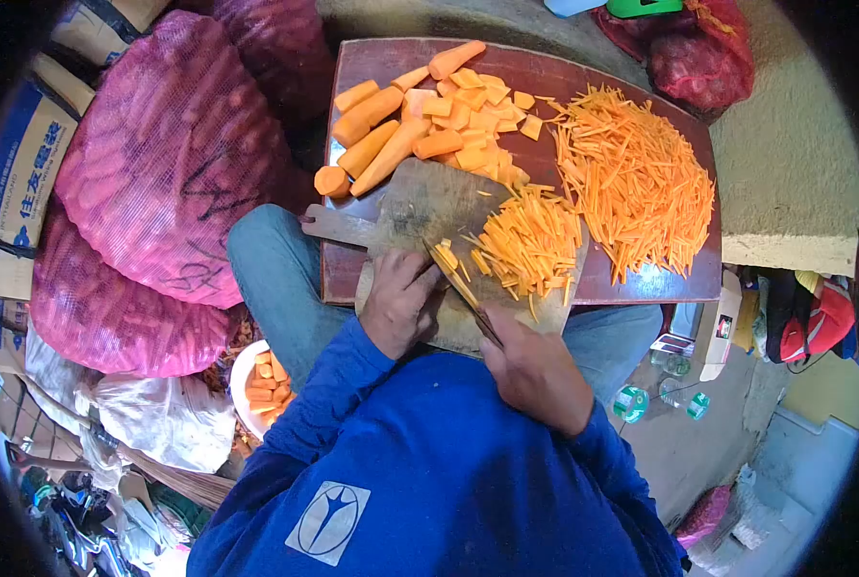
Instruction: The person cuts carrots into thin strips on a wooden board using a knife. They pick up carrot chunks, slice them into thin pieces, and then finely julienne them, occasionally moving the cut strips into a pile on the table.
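My right hand (535, 370) is closed round the handle of a knife (473, 306), whose blade slants up and left over the wooden cutting board (410, 216). Close to the blade's left side, my left hand (402, 298) rests on the board with its fingers curled; what lies under the fingertips is hidden. Freshly cut carrot strips (530, 240) lie on the board right of the blade. Beyond it, whole peeled carrots (388, 154) and flat carrot slices (473, 106) lie on the red table (564, 72). A big heap of thin carrot strips (636, 183) covers the table's right side.
Pink mesh sacks (170, 163) stand at the left. A white bucket (245, 389) with carrot pieces is below them. Another red mesh bag (703, 58) lies at the top right. Plastic bottles (631, 404) lie on the floor at the right, near a cardboard box (722, 327).
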